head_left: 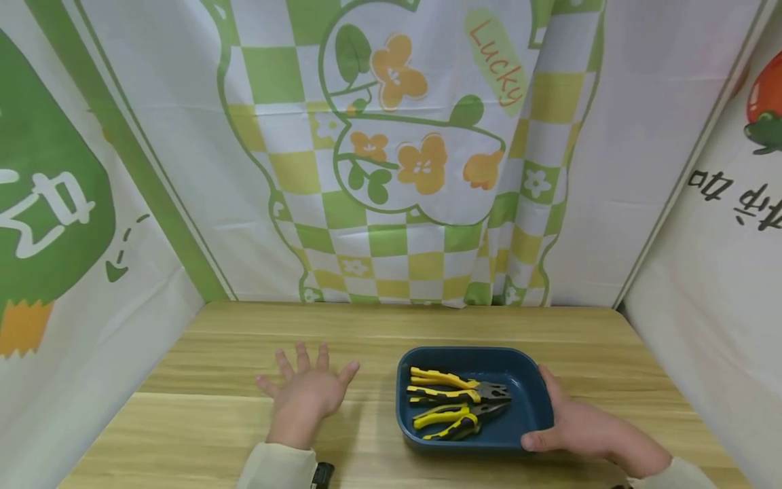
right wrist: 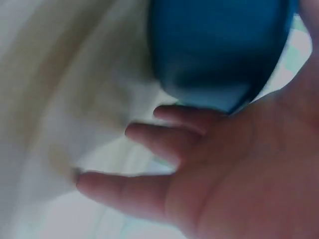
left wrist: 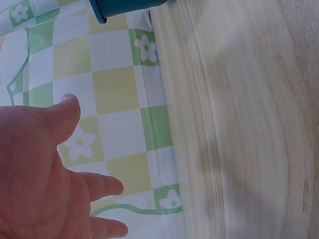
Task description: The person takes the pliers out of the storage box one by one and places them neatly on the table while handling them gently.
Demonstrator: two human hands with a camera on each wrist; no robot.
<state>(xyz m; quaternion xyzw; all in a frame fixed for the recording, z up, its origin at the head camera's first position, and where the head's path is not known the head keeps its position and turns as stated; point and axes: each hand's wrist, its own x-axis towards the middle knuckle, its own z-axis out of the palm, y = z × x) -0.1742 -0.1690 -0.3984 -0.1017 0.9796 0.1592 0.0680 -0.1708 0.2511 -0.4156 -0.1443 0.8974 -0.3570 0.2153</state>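
A dark blue rectangular tray point(head_left: 531, 390) with rounded corners is on the wooden table. Inside it lie pliers with yellow and black handles: combination pliers point(head_left: 455, 392) with a grey head, and below them long-nose pliers point(head_left: 455, 421) with dark, narrow tips. My right hand point(head_left: 580, 421) grips the tray's right end, thumb at the near corner and fingers around the far side. The blurred right wrist view shows the tray point(right wrist: 219, 50) beside that palm. My left hand point(head_left: 311, 390), fingers spread and holding nothing, is left of the tray, apart from it.
The wooden table point(head_left: 201, 380) ends at a hanging cloth point(head_left: 397, 251) with green and yellow checks. Printed fabric walls stand at the left point(head_left: 134, 326) and right point(head_left: 690, 272). A dark band point(head_left: 322, 474) shows at the left cuff.
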